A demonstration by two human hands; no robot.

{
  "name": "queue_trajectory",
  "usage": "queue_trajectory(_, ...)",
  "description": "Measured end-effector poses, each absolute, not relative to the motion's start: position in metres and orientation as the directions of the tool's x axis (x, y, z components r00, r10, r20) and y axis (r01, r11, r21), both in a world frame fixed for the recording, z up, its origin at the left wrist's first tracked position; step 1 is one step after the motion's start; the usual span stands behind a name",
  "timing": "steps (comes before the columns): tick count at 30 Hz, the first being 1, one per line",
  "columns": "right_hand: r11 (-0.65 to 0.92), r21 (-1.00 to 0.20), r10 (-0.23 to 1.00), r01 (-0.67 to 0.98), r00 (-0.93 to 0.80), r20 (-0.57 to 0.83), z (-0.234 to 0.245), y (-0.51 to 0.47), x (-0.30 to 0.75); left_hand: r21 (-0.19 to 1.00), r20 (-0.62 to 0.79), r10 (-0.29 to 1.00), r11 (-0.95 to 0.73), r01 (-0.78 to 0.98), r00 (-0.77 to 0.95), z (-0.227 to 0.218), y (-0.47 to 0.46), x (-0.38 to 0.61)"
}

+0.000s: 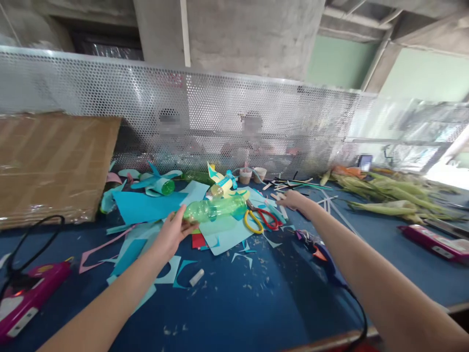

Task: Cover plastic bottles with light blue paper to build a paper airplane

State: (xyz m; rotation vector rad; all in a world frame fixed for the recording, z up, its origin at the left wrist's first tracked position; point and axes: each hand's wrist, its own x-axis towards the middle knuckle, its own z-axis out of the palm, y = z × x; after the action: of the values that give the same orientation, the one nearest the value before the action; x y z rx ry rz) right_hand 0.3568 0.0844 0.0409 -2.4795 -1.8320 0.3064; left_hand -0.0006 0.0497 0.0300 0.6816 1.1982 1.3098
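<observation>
My left hand (172, 231) grips the base end of a green plastic bottle (214, 208) that lies on its side over blue paper sheets (146, 205). My right hand (291, 199) reaches farther out over thin paper strips (289, 185); its fingers look curled, and what they touch is too blurred to name. Two pairs of scissors, one yellow-handled (253, 221) and one red-handled (267, 217), lie between my hands just right of the bottle. A finished bottle plane with blue paper wings (157, 183) and a yellow paper plane (222, 182) sit behind.
A cardboard sheet (51, 161) leans at the left. A pink glue gun (25, 298) with a black cord lies front left, another glue gun (322, 256) under my right arm. Corn husks (388, 195) and a pink case (434, 242) lie right. Behind a perforated metal screen (220, 112) sit two people.
</observation>
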Motion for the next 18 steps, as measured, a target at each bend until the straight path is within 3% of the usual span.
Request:
queue_trajectory(3,-0.281,-0.146,0.95,0.948,0.254,-0.18,0.027,0.089,0.356,0.956,-0.254,0.947,0.216,-0.197,-0.194,0.035,0.049,-0.001)
queue_trajectory(6,-0.259,-0.144,0.961,0.955,0.24,-0.136,0.022,0.089,0.355,0.964,-0.25,0.954,0.229,-0.135,-0.167,0.039,0.049,-0.002)
queue_trajectory(13,-0.128,-0.152,0.991,0.98,0.132,0.014,0.038,0.067,0.33,0.977,-0.207,0.973,0.201,-0.063,-0.102,0.034,0.059,-0.013)
queue_trajectory(18,-0.039,-0.125,0.998,0.991,0.033,-0.049,0.037,0.05,0.296,0.977,-0.212,0.961,0.202,-0.069,-0.179,0.032,0.064,-0.018)
